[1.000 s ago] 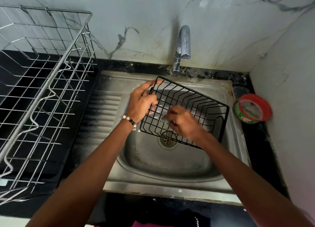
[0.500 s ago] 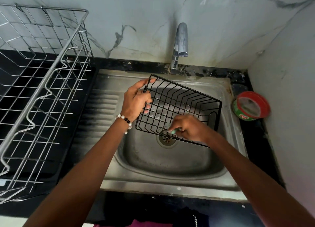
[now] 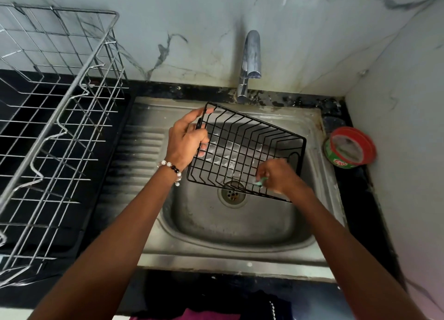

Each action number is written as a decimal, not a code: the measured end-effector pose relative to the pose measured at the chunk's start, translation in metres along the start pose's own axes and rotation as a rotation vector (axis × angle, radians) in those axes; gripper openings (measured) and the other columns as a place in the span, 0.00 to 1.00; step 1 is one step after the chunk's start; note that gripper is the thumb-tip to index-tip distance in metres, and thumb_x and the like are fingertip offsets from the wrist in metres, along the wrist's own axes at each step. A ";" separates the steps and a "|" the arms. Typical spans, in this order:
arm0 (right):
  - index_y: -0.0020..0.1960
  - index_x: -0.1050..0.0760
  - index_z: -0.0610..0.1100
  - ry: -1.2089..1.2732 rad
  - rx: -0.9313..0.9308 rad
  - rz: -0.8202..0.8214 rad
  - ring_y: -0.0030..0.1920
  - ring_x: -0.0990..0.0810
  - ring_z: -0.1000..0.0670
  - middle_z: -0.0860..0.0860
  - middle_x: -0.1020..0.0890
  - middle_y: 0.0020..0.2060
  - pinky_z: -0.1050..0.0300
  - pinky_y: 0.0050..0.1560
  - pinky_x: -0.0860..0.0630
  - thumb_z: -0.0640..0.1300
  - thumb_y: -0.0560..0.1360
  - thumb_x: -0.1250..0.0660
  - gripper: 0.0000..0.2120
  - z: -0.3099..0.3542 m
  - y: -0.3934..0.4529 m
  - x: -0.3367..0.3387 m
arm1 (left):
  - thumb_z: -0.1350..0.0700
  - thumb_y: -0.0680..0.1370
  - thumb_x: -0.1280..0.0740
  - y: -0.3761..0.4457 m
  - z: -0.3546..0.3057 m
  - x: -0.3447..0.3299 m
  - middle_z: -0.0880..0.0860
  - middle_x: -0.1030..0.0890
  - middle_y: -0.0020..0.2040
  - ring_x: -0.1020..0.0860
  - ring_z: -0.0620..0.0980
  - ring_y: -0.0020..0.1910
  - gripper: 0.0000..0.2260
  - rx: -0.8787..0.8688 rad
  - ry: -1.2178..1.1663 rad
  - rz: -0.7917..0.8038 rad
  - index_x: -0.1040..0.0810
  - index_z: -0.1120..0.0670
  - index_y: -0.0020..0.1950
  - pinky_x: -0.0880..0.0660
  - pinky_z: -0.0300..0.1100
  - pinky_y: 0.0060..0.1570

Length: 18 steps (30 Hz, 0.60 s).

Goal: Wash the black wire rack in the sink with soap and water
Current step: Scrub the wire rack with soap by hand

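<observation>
From the head view, the black wire rack (image 3: pixel 242 151) hung tilted over the sink (image 3: pixel 240 226), its long axis running from upper left down to lower right. The left hand (image 3: pixel 186 139) gripped its upper-left corner. The right hand (image 3: pixel 276 177), nearer the low edge, pinched a green scrubber (image 3: pixel 260 182) against the wires. The tap (image 3: pixel 249 62) ran dry above.

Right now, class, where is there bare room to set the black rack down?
Free: the ribbed drainboard between silver dish rack and basin; also the basin floor near the drain. Crowded: the right corner, taken by the soap tub.
</observation>
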State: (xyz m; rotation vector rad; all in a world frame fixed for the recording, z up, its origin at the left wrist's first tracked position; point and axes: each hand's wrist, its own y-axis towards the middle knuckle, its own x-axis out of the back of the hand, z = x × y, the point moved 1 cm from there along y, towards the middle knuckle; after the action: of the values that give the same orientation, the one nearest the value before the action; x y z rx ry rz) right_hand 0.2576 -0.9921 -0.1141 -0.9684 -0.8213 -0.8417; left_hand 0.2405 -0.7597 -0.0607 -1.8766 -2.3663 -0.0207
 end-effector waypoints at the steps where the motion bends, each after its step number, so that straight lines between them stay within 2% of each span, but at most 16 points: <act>1: 0.46 0.19 0.44 -0.061 -0.059 -0.066 0.50 0.19 0.43 0.44 0.18 0.48 0.55 0.49 0.24 0.34 0.70 0.30 0.08 -0.004 0.001 0.003 | 0.63 0.67 0.40 -0.002 0.000 0.000 0.59 0.26 0.39 0.26 0.58 0.31 0.27 -0.015 -0.010 -0.008 0.20 0.44 0.61 0.25 0.60 0.32; 4: 0.55 0.23 0.41 -0.238 -0.111 -0.108 0.55 0.22 0.38 0.39 0.21 0.53 0.49 0.53 0.25 0.34 0.74 0.35 0.11 0.009 -0.003 0.005 | 0.65 0.67 0.42 -0.003 0.003 0.000 0.60 0.27 0.43 0.27 0.61 0.33 0.27 -0.023 -0.071 -0.032 0.21 0.49 0.62 0.26 0.67 0.35; 7: 0.54 0.22 0.40 -0.126 -0.015 -0.041 0.57 0.24 0.42 0.42 0.20 0.53 0.52 0.54 0.26 0.33 0.72 0.33 0.11 0.033 -0.002 -0.004 | 0.67 0.66 0.41 -0.004 0.006 -0.004 0.60 0.26 0.45 0.27 0.63 0.35 0.27 -0.061 -0.092 -0.031 0.20 0.48 0.61 0.26 0.68 0.35; 9: 0.51 0.20 0.41 0.030 0.052 -0.038 0.57 0.23 0.44 0.44 0.19 0.51 0.58 0.51 0.28 0.33 0.71 0.31 0.10 0.049 0.004 -0.009 | 0.67 0.65 0.38 -0.006 0.009 -0.009 0.60 0.24 0.45 0.27 0.62 0.33 0.28 -0.132 -0.058 -0.030 0.20 0.45 0.60 0.26 0.67 0.33; 12: 0.52 0.19 0.40 0.264 0.155 -0.086 0.53 0.19 0.47 0.45 0.17 0.51 0.66 0.48 0.32 0.35 0.72 0.30 0.09 0.080 0.006 -0.011 | 0.61 0.64 0.35 -0.010 0.012 -0.018 0.59 0.18 0.45 0.23 0.61 0.34 0.27 -0.273 0.061 -0.052 0.21 0.49 0.63 0.22 0.58 0.32; 15: 0.51 0.18 0.39 0.342 0.357 -0.116 0.45 0.18 0.49 0.45 0.15 0.48 0.69 0.44 0.30 0.31 0.71 0.32 0.10 0.098 0.001 -0.014 | 0.62 0.65 0.34 -0.009 0.014 -0.022 0.56 0.17 0.46 0.21 0.57 0.39 0.27 -0.360 0.125 -0.056 0.22 0.59 0.65 0.23 0.45 0.39; 16: 0.50 0.18 0.40 0.333 0.424 -0.106 0.42 0.19 0.52 0.46 0.15 0.47 0.73 0.42 0.31 0.30 0.71 0.32 0.11 0.093 -0.001 -0.013 | 0.63 0.65 0.34 -0.010 0.013 -0.022 0.56 0.17 0.47 0.21 0.59 0.39 0.27 -0.387 0.141 -0.057 0.23 0.60 0.65 0.23 0.46 0.39; 18: 0.51 0.17 0.42 0.298 0.486 -0.033 0.40 0.22 0.59 0.48 0.16 0.47 0.77 0.41 0.33 0.30 0.71 0.32 0.13 0.071 -0.003 -0.008 | 0.63 0.66 0.34 -0.011 0.013 -0.021 0.58 0.16 0.49 0.21 0.64 0.37 0.26 -0.432 0.153 -0.051 0.23 0.59 0.65 0.22 0.53 0.34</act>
State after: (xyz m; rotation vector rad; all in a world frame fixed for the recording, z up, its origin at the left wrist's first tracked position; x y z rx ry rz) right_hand 0.2374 -0.9258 -0.0961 -0.3909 -0.7363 -0.7440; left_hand 0.2335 -0.7814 -0.0752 -1.8918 -2.4443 -0.7065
